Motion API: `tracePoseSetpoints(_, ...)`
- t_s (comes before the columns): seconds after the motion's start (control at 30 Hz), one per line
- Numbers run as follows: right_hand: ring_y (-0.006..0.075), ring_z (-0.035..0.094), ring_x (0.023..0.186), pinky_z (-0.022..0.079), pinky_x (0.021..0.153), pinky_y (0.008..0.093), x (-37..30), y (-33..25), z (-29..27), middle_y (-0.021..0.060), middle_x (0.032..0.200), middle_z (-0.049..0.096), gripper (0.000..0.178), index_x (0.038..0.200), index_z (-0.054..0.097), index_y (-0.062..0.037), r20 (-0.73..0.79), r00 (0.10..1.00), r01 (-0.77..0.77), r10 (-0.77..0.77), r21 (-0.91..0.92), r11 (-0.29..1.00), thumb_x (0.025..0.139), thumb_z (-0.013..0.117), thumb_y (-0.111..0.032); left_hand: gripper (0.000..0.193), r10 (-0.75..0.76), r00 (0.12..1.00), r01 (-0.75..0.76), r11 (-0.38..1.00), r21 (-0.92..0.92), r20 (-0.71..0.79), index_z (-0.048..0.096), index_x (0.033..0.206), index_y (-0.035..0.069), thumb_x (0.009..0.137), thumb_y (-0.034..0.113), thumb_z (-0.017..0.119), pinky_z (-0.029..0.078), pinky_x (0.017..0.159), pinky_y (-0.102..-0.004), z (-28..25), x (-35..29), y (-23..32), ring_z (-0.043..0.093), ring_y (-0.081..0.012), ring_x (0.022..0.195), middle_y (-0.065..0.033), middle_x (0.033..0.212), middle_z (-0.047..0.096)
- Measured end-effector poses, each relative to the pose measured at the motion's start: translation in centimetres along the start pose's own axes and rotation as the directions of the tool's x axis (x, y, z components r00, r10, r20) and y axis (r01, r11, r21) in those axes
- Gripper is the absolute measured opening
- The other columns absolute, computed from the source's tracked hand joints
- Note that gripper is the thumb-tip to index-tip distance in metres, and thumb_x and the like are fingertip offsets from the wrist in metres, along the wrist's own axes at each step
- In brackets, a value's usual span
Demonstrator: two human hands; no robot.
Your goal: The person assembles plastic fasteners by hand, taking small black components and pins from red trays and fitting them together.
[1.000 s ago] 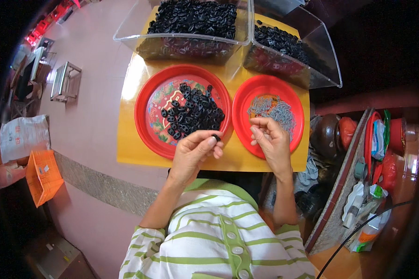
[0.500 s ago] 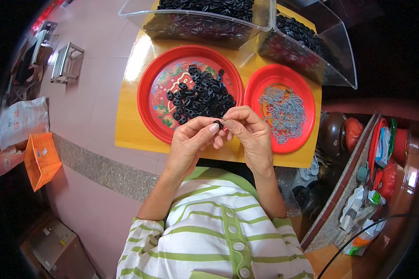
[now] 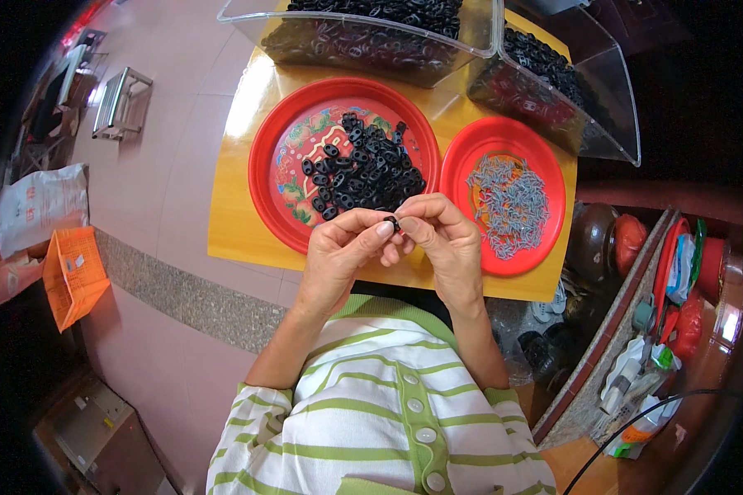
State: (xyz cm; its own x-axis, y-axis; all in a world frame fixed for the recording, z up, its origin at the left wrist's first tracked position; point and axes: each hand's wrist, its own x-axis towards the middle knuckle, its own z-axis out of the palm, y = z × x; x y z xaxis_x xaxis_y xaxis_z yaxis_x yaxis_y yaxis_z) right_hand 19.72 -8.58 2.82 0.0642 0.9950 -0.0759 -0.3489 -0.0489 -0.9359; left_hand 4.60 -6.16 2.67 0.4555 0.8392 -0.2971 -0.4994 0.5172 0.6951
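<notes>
L hand [image 3: 347, 247]: thumb + index pinching one small blk oval part [image 3: 394, 223], approx in front of torso, just past near rim of the lg tray. R hand [image 3: 444, 243]: thumb + index closed tog right at same part, hands nearly touching. Can't tell if R has a pin btwn fingertips, too small + partly hidden.

Lg round red tray [image 3: 260, 169] on L side of tbl, floral print on base; loose pile of blk two-hole oval pcs [image 3: 367, 173] mostly R of ctr, a few singles at pile's L edge. Smaller red tray [image 3: 454, 181] just beside it on R, w/ spread of slim grey screw-like pins [image 3: 516, 210].

Yellow tbl [image 3: 239, 227]. Far side: 2 clear plastic bins side by side, L bin [image 3: 480, 35] + R bin [image 3: 611, 132], both holding lots more blk pcs.

Wearer's in wht/grn striped top [image 3: 347, 429], btns down front. Floor L: metal stool [image 3: 120, 103], well apart from tbl; wht sack [image 3: 41, 210] w/ orange bag [image 3: 74, 276] near it. R of tbl: brn glazed jar [image 3: 593, 239], red plastic bag [image 3: 630, 239] touching or just beside it, can't tell.
</notes>
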Motion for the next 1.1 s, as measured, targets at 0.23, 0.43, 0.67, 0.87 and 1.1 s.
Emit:
tracePoseSetpoints(0.23,0.0083,0.059,0.073,0.048,0.065,0.0197,-0.8,1.3,0.2,0.0058,0.091,0.061,0.007,0.095,0.062,-0.0009,-0.075,0.997,0.032,-0.028,0.061,0.998,0.088,0.059,-0.004,0.015,-0.019,0.999,0.023,0.99,0.136,-0.032,0.062,0.099,-0.004,0.09,0.006,0.058,0.048,0.064,-0.0215,-0.2,0.4,-0.6,0.06,-0.0096,0.07,-0.0077,0.083,0.065)
tracePoseSetpoints(0.43,0.0093,0.06,0.075,0.049,0.066,0.0203,-0.3,0.0,-1.3,0.0094,0.096,0.064,0.011,0.097,0.062,0.0022,-0.066,0.998,0.009,-0.011,-0.029,1.0,0.087,0.06,-0.002,0.016,-0.017,1.0,0.015,0.994,0.113,0.018,0.062,0.1,-0.004,0.09,0.007,0.058,0.048,0.064,-0.0211,0.2,1.2,-0.3,0.059,-0.0087,0.071,-0.0069,0.084,0.065)
tracePoseSetpoints(0.67,0.0081,0.056,0.075,0.047,0.063,0.0196,0.7,-2.3,-1.0,0.0059,0.091,0.059,0.007,0.092,0.063,-0.0002,0.039,0.971,0.207,-0.234,-0.624,0.754,0.086,0.062,-0.003,0.021,0.116,0.993,-0.114,0.935,0.337,0.016,0.062,0.108,-0.003,0.091,0.005,0.056,0.048,0.066,-0.0195,0.4,1.1,0.3,0.06,-0.0078,0.073,-0.005,0.089,0.061)
tracePoseSetpoints(0.87,0.0099,0.056,0.069,0.046,0.059,0.0242,0.5,-1.6,-0.7,0.0051,0.086,0.057,0.009,0.09,0.06,0.0008,0.031,0.987,0.142,-0.156,-0.617,0.774,0.087,0.061,-0.007,0.02,0.203,0.979,-0.196,0.879,0.434,0.03,0.063,0.108,-0.003,0.09,0.002,0.056,0.048,0.065,-0.0184,0.6,1.1,-0.1,0.06,-0.0076,0.074,-0.0047,0.09,0.058)
tracePoseSetpoints(1.1,0.003,0.052,0.066,0.041,0.055,0.0172,1.3,-1.5,-0.9,-0.0007,0.085,0.061,0.01,0.095,0.061,-0.0029,-0.056,0.993,-0.111,0.101,-0.219,0.97,0.089,0.06,-0.011,0.019,0.2,0.98,-0.185,0.913,0.363,-0.002,0.064,0.106,-0.003,0.089,0.001,0.057,0.049,0.065,-0.0186,0.7,2.3,0.0,0.06,-0.0077,0.072,-0.0047,0.089,0.059)
